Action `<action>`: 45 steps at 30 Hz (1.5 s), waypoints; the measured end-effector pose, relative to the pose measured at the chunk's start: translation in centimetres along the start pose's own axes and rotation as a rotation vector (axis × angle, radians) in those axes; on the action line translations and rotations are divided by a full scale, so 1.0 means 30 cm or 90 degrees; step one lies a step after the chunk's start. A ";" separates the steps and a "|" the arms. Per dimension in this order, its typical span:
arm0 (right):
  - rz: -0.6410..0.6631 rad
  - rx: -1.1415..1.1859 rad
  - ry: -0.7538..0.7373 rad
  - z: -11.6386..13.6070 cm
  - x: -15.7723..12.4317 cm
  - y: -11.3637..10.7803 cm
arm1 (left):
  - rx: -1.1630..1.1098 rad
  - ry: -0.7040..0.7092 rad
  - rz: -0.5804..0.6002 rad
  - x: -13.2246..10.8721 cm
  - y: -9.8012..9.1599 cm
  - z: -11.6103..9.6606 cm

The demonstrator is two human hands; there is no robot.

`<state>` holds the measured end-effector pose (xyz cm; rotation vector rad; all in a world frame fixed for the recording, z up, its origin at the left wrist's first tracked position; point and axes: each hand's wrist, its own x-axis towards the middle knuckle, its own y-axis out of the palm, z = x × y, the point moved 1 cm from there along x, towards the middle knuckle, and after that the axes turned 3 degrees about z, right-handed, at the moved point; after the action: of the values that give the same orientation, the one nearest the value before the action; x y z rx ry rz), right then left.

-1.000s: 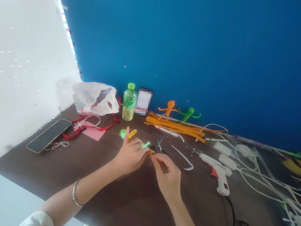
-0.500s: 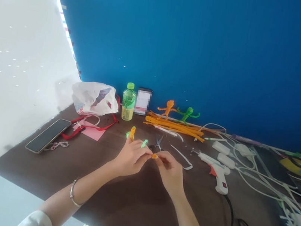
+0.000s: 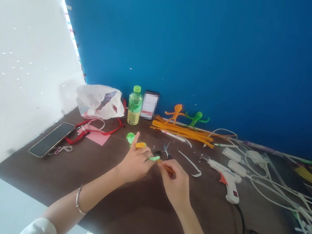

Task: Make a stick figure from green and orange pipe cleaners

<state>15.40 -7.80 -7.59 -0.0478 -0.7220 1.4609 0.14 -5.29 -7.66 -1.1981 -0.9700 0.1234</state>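
Open brown surface [image 3: 141, 216] lies below my hands, with scissors [image 3: 164, 149] just past them, a glue gun [image 3: 226, 182] off to the right and a blue wall [image 3: 185, 39] behind. My left hand [image 3: 136, 163] grips bent green and orange pipe cleaner [image 3: 141, 145], index finger raised. My right hand [image 3: 175, 184] pinches a thin orange pipe cleaner end [image 3: 166, 167] just beside it.

The pipe cleaners [image 3: 183, 131] are fuzzy chenille, the glue gun [image 3: 229, 183] glossy plastic.
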 end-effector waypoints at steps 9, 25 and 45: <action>-0.006 -0.026 -0.069 0.005 0.000 0.001 | -0.186 -0.122 0.028 0.012 -0.012 0.001; 0.006 -0.016 -0.116 0.001 -0.003 -0.006 | -0.183 -0.130 0.044 0.023 -0.042 0.006; -0.009 -0.017 0.056 0.000 0.010 -0.033 | 0.055 0.088 0.113 0.006 -0.021 -0.001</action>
<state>16.27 -7.67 -7.03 -0.1264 -0.6691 1.4267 0.01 -5.48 -7.04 -1.1960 -0.7308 0.2181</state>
